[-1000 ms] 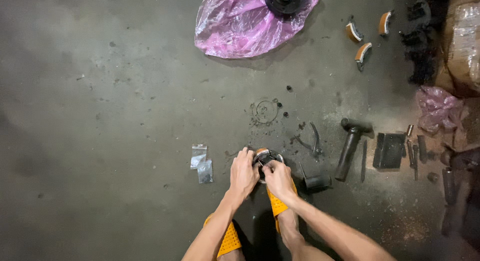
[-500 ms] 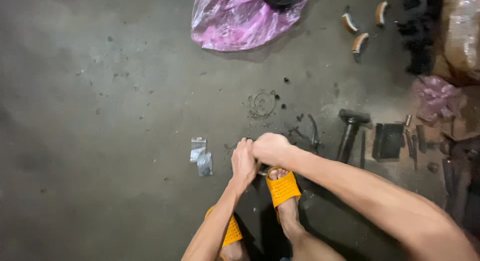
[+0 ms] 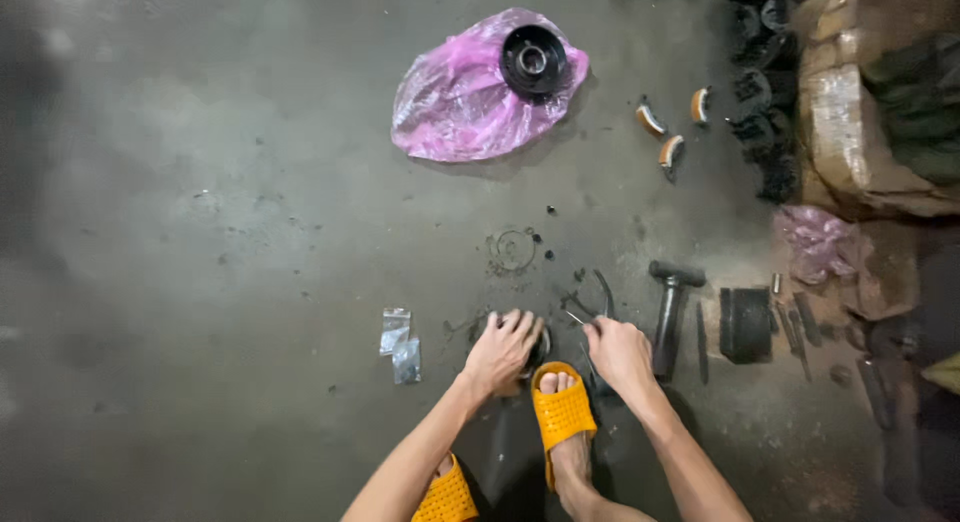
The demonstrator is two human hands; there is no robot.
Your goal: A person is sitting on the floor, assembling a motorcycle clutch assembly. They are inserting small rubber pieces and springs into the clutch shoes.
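A grey, stained concrete floor (image 3: 200, 232) is seen from above, scattered with parts. At twelve o'clock from the hands, a crumpled pink plastic bag (image 3: 460, 102) is spread out, with a black round hub (image 3: 533, 60) laid on it. At three o'clock a dark hammer (image 3: 670, 307) and a flat black block (image 3: 745, 325) are laid near each other, and at nine o'clock two small clear packets (image 3: 400, 344) are found. A dark round metal part (image 3: 538, 347), mostly hidden, is pressed to the floor just above an orange sandal (image 3: 563, 414) by the left hand (image 3: 503, 350), fingers spread over it. A thin metal pin (image 3: 574, 318) is pinched by the right hand (image 3: 620, 354).
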